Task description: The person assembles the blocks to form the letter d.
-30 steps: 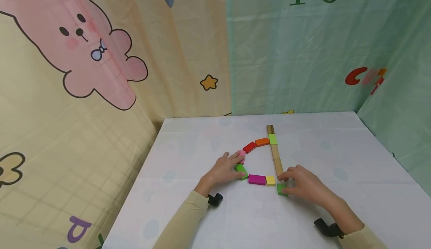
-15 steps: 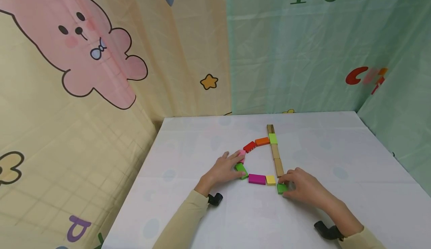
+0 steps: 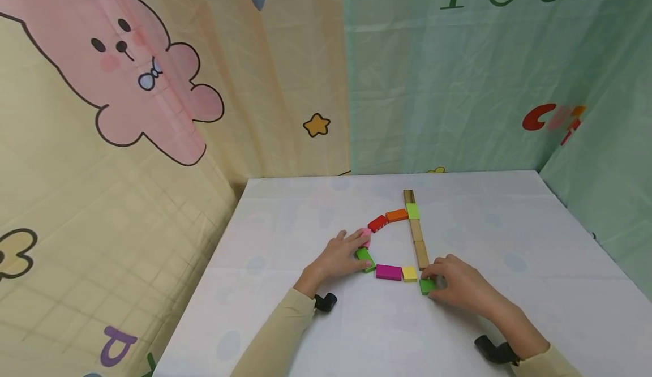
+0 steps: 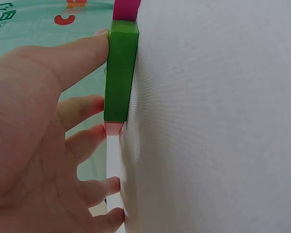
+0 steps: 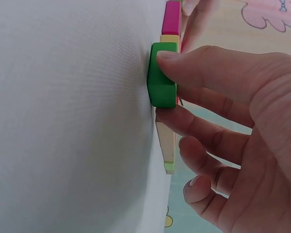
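My left hand [image 3: 338, 257] lies over the left side of a loop of coloured blocks. Its thumb touches a green block [image 4: 121, 73], and its straight fingers reach the pink block [image 3: 366, 236] behind. My right hand [image 3: 460, 282] pinches another green block [image 5: 161, 87] at the loop's near right corner, thumb on the near side and fingers at the far end. Left of this block lie a yellow block [image 3: 410, 274] and a magenta block [image 3: 389, 273]. Just beyond it begins a line of wooden blocks [image 3: 421, 255].
A red block [image 3: 378, 223] and an orange block [image 3: 397, 215] curve along the back of the loop to a light green block [image 3: 413, 211] within the wooden line. The white table [image 3: 285, 213] ends at printed curtains [image 3: 438, 82] behind.
My right hand's thumb and fingers have shifted slightly on the green block, showing more of it. The left hand and the other blocks stay put.
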### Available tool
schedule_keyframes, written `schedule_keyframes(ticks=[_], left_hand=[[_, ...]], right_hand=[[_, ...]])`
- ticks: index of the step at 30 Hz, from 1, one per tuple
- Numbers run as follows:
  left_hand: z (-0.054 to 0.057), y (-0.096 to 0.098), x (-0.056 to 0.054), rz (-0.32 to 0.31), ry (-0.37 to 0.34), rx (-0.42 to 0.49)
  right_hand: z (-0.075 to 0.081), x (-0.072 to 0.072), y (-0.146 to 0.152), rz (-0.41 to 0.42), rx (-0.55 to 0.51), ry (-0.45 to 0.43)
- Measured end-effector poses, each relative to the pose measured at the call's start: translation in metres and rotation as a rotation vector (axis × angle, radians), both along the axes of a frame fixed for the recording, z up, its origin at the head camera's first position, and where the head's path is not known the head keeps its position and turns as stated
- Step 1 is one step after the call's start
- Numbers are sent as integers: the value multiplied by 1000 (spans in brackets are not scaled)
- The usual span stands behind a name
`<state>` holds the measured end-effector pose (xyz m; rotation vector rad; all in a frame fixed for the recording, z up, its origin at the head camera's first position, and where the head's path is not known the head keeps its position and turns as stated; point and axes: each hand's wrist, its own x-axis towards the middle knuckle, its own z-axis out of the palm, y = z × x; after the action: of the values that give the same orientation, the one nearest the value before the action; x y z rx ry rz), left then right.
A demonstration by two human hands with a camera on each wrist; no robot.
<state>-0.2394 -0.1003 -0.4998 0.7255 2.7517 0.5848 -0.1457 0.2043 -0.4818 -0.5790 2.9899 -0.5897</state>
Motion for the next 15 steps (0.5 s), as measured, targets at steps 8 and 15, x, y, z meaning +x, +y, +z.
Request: schedule_keyframes(ticks=[8, 15], left_hand=[[0, -1, 1, -7, 3, 3], [1, -1, 2, 0, -2, 8]], right_hand=[[-2, -2, -2, -20, 13, 2], [0, -3, -2, -23, 3, 17]])
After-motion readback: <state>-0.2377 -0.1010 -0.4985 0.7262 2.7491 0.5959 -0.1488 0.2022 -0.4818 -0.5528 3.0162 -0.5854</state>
